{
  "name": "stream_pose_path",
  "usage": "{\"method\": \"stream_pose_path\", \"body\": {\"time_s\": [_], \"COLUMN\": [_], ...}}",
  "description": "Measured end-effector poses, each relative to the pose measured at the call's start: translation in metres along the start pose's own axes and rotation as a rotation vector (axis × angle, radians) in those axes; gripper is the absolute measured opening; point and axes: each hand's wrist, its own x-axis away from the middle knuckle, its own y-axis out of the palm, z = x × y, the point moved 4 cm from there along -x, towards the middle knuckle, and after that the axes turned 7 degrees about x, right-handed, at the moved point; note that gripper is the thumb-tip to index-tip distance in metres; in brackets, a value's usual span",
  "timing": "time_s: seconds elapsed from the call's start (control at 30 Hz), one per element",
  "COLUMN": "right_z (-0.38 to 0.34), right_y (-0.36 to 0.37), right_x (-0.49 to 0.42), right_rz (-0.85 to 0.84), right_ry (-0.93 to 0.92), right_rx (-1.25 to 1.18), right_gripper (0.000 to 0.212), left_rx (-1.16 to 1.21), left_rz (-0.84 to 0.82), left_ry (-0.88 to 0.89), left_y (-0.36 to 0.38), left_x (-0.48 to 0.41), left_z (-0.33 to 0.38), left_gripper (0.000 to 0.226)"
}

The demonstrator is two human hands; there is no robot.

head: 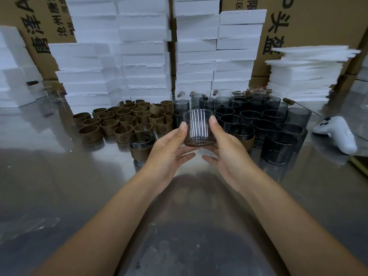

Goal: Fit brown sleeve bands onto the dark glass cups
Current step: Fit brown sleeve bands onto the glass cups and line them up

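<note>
I hold one dark glass cup upright above the metal table, with no band on it. My left hand grips its left side, thumb up by the rim. My right hand grips its right side the same way. Several brown sleeve bands stand in a cluster at the left. Several bare dark glass cups stand in rows at the right. A cup wearing a brown band sits just left of my left hand; another banded cup shows behind my right hand.
Stacks of white foam boxes and cardboard cartons wall the back of the table. A white handheld controller lies at the right. A pile of white foam sheets stands at the back right.
</note>
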Motion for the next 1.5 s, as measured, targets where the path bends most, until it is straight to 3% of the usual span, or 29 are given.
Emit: {"method": "stream_pose_path", "body": {"time_s": [0.17, 0.37, 0.47, 0.67, 0.87, 1.03, 1.37, 1.5], "right_z": [-0.0031, -0.0042, -0.0033, 0.0001, 0.0031, 0.0006, -0.0030, -0.0038], "right_y": [-0.0023, -0.0015, -0.0014, -0.0047, -0.0074, -0.0058, -0.0031, -0.0028], "right_x": [0.0030, 0.0045, 0.0038, 0.0006, -0.0036, -0.0015, 0.0010, 0.0027], "right_rz": [0.077, 0.075, 0.034, -0.025, -0.007, 0.041, 0.138, 0.187], "right_ry": [-0.061, -0.107, -0.097, -0.027, 0.054, -0.017, -0.124, -0.142], "right_rx": [0.019, -0.003, 0.001, -0.122, -0.298, -0.131, 0.057, 0.037], "right_gripper": [0.034, 0.024, 0.016, 0.042, 0.023, 0.055, 0.030, 0.035], "left_rx": [-0.030, -0.046, -0.031, 0.009, 0.108, 0.107, -0.084, -0.050], "left_rz": [0.059, 0.042, 0.023, -0.059, -0.107, -0.128, 0.019, -0.018], "left_ry": [0.026, 0.003, 0.001, -0.021, -0.049, -0.052, 0.007, -0.013], "left_y": [-0.0030, 0.0008, -0.0004, 0.0007, 0.0048, 0.0054, -0.0027, -0.0006], "left_x": [-0.0001, 0.0008, -0.0003, 0.0007, 0.0033, 0.0025, -0.0006, -0.0002], "left_z": [-0.0004, -0.0037, -0.0037, -0.0026, 0.0008, 0.0009, -0.0001, -0.0011], "left_gripper": [0.042, 0.065, 0.053, 0.044, 0.035, 0.034, 0.044, 0.045]}}
